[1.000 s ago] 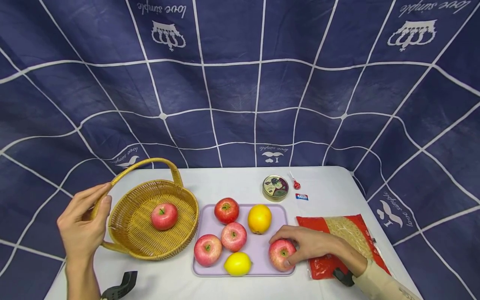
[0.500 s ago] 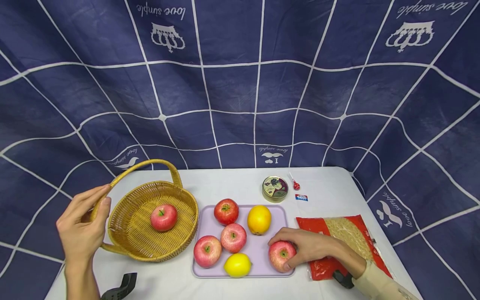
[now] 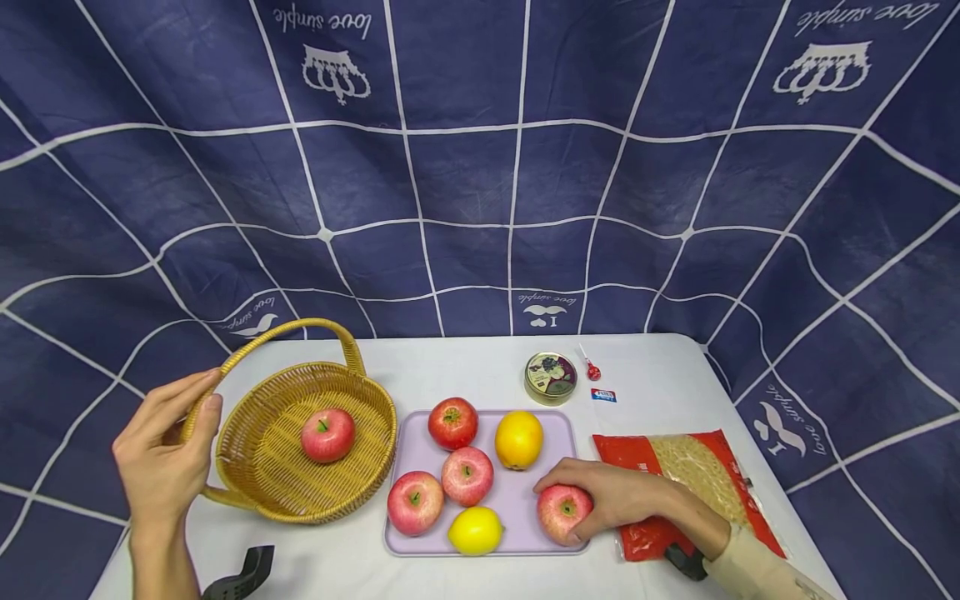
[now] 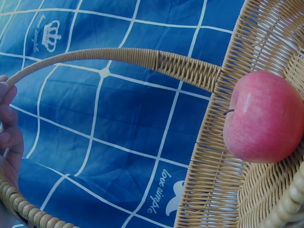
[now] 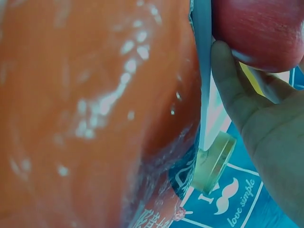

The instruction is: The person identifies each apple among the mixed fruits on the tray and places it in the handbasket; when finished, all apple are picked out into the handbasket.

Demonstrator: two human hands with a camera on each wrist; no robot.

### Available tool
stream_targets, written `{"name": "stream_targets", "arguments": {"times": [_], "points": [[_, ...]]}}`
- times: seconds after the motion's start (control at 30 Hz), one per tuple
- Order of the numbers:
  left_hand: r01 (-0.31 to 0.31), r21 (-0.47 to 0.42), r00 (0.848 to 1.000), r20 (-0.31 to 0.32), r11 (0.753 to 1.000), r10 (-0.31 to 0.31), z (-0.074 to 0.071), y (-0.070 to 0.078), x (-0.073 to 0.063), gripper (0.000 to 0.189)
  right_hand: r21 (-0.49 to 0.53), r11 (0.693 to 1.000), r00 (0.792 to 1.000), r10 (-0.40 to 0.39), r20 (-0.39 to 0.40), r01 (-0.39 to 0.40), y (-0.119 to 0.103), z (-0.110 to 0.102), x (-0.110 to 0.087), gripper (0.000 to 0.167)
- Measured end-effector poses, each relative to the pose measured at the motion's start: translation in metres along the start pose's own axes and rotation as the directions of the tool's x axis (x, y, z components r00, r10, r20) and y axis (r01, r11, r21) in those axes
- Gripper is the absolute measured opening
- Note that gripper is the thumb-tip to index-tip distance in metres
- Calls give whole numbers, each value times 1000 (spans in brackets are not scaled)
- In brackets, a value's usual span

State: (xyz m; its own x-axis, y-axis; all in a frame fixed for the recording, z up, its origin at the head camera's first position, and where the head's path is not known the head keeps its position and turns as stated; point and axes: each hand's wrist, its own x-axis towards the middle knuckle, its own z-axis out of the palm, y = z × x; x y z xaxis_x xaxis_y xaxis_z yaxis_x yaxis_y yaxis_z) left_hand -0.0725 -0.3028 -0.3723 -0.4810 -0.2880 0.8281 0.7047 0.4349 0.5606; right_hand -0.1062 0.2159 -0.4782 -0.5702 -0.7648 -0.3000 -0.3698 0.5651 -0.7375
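My left hand (image 3: 167, 442) grips the arched handle of a round wicker basket (image 3: 247, 467) at the left of the table. One red apple (image 3: 327, 435) lies inside the basket; the left wrist view shows that apple (image 4: 266, 118) close up. At the right end of a lilac tray (image 3: 517, 533), my right hand (image 3: 611, 496) holds a pink-red apple (image 3: 561, 512), fingers behind it and thumb in front. In the right wrist view the fingers touch this apple (image 5: 266, 31). Also on the tray are several other apples (image 3: 467, 475), an orange (image 3: 519, 439) and a lemon (image 3: 476, 531).
A red bag of grain-like food (image 3: 697, 475) lies under the right forearm. Behind the tray stand a round tin (image 3: 551, 377), a red lollipop (image 3: 593, 369) and a small wrapped sweet (image 3: 603, 394). A blue checked curtain (image 3: 480, 183) rises behind the table.
Very little differs. The right fingers have shifted slightly on the apple, which stays in its place on the tray. The left hand and basket hold still.
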Motion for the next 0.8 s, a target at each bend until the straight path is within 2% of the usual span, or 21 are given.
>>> {"name": "stream_targets", "arguments": {"times": [0.33, 0.8], "points": [[0, 4, 1000, 2, 1000, 0, 0, -1, -1, 21, 25, 1000, 1000, 15, 11, -15, -1, 3, 0, 64], [-4, 39, 1000, 15, 999, 4, -1, 1, 0, 20, 2, 1000, 1000, 2, 6, -2, 0, 5, 0, 67]]}}
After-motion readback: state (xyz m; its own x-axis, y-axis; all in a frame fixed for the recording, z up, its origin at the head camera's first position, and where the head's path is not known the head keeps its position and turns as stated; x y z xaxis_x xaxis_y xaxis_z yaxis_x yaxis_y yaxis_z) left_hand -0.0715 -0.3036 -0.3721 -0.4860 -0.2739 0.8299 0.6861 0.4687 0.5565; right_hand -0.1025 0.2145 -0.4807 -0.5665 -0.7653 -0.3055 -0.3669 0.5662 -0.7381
